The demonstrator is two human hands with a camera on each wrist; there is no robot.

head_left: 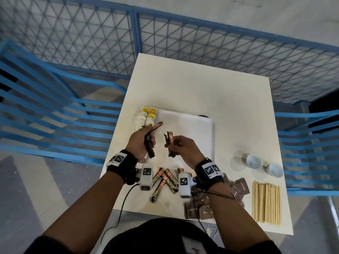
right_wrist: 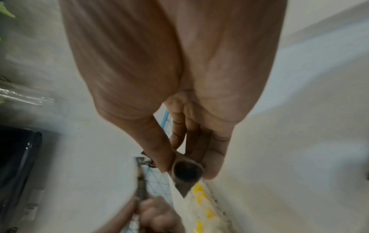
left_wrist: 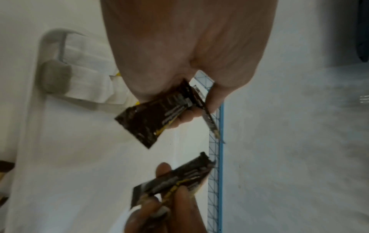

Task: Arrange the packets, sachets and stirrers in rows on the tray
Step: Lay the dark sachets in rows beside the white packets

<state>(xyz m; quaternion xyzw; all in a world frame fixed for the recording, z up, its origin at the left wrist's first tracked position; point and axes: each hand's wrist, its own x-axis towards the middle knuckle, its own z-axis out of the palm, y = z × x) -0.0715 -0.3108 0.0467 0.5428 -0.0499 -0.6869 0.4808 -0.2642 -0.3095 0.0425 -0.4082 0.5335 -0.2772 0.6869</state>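
A white tray [head_left: 192,129] lies mid-table with white and yellow tea bags [head_left: 146,117] lined up along its left edge. Above the tray my left hand [head_left: 142,142] grips dark brown coffee stick sachets [head_left: 151,142], seen close in the left wrist view as sachets [left_wrist: 151,119]. My right hand [head_left: 180,145] pinches more brown sachets [head_left: 169,142] just to the right, the sachets' end [right_wrist: 187,171] showing between thumb and fingers. More stick sachets [head_left: 165,182] lie loose at the table's near edge. Brown square packets [head_left: 236,189] and wooden stirrers [head_left: 266,202] lie near right.
Two small white cups [head_left: 254,161] stand to the right of the tray. The white table [head_left: 201,85] is ringed by a blue mesh fence [head_left: 137,33] and blue slatted chairs [head_left: 45,116]. A black cable [head_left: 122,208] hangs off the near edge.
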